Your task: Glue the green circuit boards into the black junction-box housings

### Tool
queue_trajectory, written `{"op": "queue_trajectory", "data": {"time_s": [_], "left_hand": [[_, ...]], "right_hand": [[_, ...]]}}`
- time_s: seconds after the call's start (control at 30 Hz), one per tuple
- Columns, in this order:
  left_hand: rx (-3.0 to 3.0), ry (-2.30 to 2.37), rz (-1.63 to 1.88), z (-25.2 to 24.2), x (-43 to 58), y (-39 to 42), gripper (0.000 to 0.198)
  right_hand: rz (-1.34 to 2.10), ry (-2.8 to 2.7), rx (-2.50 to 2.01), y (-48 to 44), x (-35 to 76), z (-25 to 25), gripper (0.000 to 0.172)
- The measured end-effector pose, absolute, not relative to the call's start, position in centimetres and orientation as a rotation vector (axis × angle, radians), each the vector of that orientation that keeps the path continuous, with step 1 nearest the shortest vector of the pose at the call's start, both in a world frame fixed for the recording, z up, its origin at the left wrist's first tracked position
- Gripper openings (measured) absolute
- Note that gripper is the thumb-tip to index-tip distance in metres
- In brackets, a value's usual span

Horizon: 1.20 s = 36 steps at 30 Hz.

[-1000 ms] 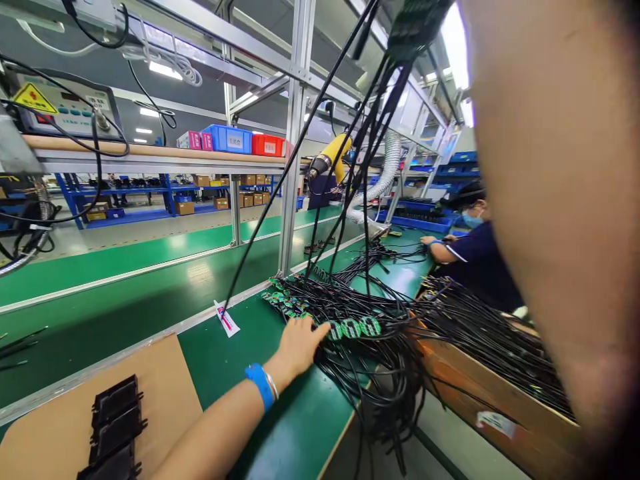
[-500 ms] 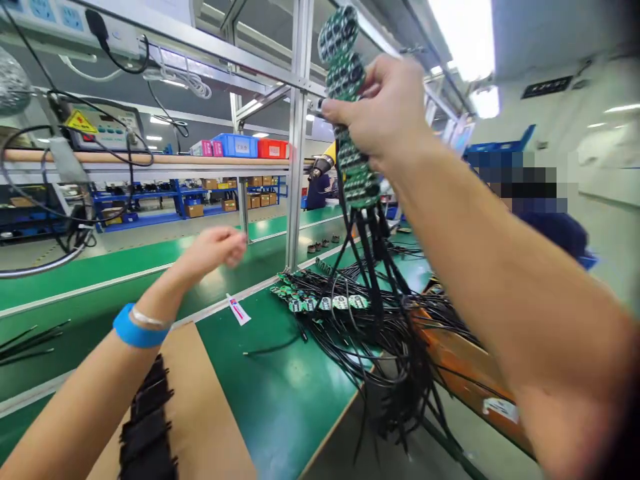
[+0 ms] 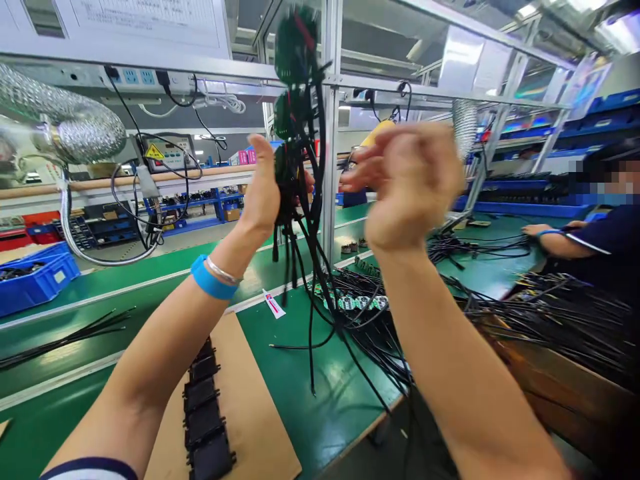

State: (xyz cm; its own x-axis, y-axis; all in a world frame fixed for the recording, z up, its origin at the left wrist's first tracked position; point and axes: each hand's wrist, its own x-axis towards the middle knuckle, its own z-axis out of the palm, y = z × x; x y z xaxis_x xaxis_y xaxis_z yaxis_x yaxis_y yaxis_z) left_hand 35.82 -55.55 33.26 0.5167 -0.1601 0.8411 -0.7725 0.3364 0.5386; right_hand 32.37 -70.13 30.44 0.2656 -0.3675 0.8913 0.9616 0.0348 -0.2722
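My left hand (image 3: pixel 263 190), wearing a blue wristband, is raised with its thumb up and its fingers wrapped behind a strip of green circuit boards (image 3: pixel 294 113). The strip hangs upright, and long black cables (image 3: pixel 316 247) trail from it down to the table. My right hand (image 3: pixel 413 180) is raised a little to the right of the strip, apart from it. It is smeared by motion, but its fingers look spread with nothing in them. More circuit boards (image 3: pixel 363 303) with black cables lie in a row on the green table below.
Black plastic housings (image 3: pixel 205 407) stand in a row on a brown board (image 3: pixel 255 393). A metal frame post (image 3: pixel 330 133) rises behind the strip. A box (image 3: pixel 565 380) heaped with cables is at the right, where a co-worker (image 3: pixel 600 247) sits. A blue bin (image 3: pixel 47 280) is at far left.
The circuit board strip has passed from my right hand to my left hand and turned, its cables now facing me. My right hand has let go. The view has swung right.
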Motion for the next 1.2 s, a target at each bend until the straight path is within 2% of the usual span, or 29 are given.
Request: {"op": "queue_trajectory", "data": {"time_s": [0.03,0.13,0.33,0.4,0.53,0.57,0.63,0.77,0.8,0.87,0.97,1.0,1.03,1.1,1.2], "left_hand": [[1.203,-1.047,0.488,34.1,35.3,-54.9,0.076],[1.197,-1.252,0.483,36.3,34.2,-53.5,0.076],[1.158,-1.237,0.508,35.2,35.5,-50.5,0.079],[1.087,-1.174,0.583,34.4,35.9,-49.1,0.08],[1.0,-1.123,0.749,33.6,36.0,-46.4,0.076],[0.995,-1.111,0.78,33.5,36.0,-45.9,0.073],[0.981,-1.077,0.846,33.4,35.9,-44.8,0.069],[0.932,-0.996,1.006,32.7,35.2,-42.3,0.068],[0.935,-0.984,1.026,32.3,35.0,-41.7,0.068],[0.939,-0.962,1.02,31.3,34.7,-40.8,0.067],[0.866,-0.838,0.914,29.1,34.8,-40.3,0.062],[0.838,-0.778,0.876,28.1,35.0,-40.3,0.06],[0.827,-0.719,0.834,27.1,35.2,-40.3,0.057],[0.867,-0.624,0.723,24.6,35.6,-40.4,0.053],[0.967,-0.521,0.468,20.1,35.7,-40.7,0.056]], "right_hand": [[-1.168,-0.625,-0.929,-71.3,33.0,29.3,0.024],[-0.765,-0.566,-0.974,-72.3,36.2,24.7,0.035],[0.114,-0.771,-1.208,-65.7,37.5,15.0,0.087],[0.324,-0.85,-1.195,-64.3,35.8,13.2,0.1],[0.605,-0.893,-1.217,-63.0,31.1,11.9,0.113],[0.658,-0.887,-1.24,-62.7,30.0,12.0,0.112],[0.684,-0.862,-1.323,-62.5,28.0,12.4,0.097],[0.298,-0.763,-1.672,-64.5,26.7,15.2,0.037],[0.161,-0.718,-1.8,-65.3,26.8,16.4,0.027],[-0.185,-0.577,-2.061,-66.4,27.4,19.3,0.029],[-0.626,-0.509,-2.354,-65.5,28.0,24.3,0.052],[-0.753,-0.567,-2.445,-64.5,28.1,25.9,0.055],[-0.844,-0.628,-2.538,-63.3,28.2,27.6,0.052],[-0.92,-0.75,-2.656,-60.7,28.7,30.6,0.035],[-0.928,-0.957,-2.565,-57.0,30.6,33.8,0.017]]}}
